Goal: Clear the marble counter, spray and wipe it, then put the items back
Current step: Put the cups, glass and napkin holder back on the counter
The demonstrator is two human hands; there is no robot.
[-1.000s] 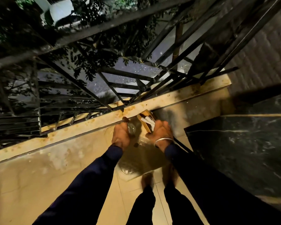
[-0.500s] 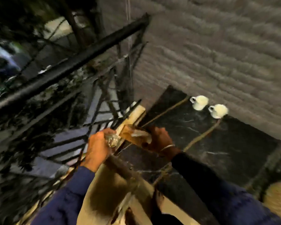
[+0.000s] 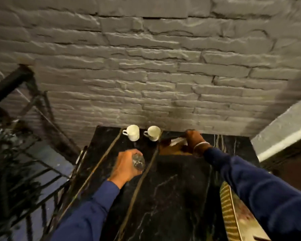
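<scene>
The black marble counter (image 3: 177,197) runs from me to the grey brick wall. Two white cups (image 3: 132,132) (image 3: 153,133) stand side by side at its far edge against the wall. My left hand (image 3: 125,166) is closed around a clear glass (image 3: 138,161), held just above the counter in front of the cups. My right hand (image 3: 195,139) grips a brown wooden holder (image 3: 173,145) with white pieces in it, low over the counter to the right of the cups, near the wall.
A black metal railing (image 3: 30,162) runs along the counter's left side. A patterned, gold-edged object (image 3: 233,211) sits at the counter's near right edge under my right sleeve. A light ledge (image 3: 283,133) juts out at the right.
I have turned from the balcony floor and railing to face the counter. Both hands carried the glass and the wooden holder from the floor over the counter, toward the wall.
</scene>
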